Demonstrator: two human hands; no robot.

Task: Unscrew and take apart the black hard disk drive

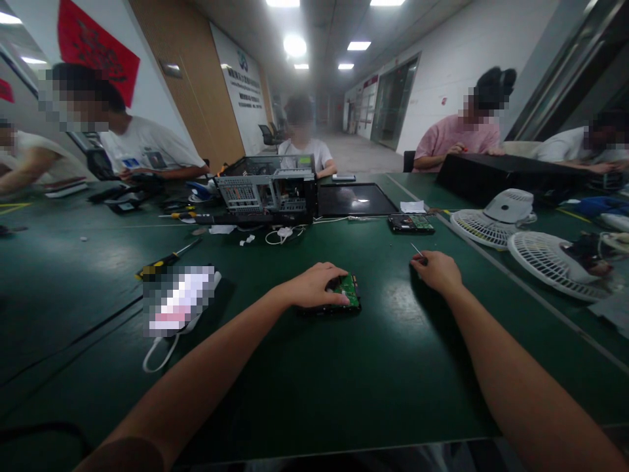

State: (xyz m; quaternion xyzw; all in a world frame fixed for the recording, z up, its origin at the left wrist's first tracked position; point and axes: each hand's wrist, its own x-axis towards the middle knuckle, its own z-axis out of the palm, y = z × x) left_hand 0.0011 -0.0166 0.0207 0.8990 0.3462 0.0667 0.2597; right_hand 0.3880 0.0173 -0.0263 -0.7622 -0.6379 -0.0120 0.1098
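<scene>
On the green table [373,387], a hard drive with a green circuit board [351,292] lies flat in front of me. My left hand [317,286] rests over its left part, thumb and fingers wrapped on the drive. To the right, my right hand [436,270] is closed around a small screwdriver [417,249]; its thin metal shaft points up and left, and the handle is mostly hidden by the fingers. Farther back lies a second hard drive [411,224], touched by neither hand.
A phone [183,299] on a cable and a yellow-black screwdriver [157,267] lie at left. An open computer case [268,190] and a dark panel [356,199] stand behind. White fan parts [553,262] are at right. Several people sit around the table.
</scene>
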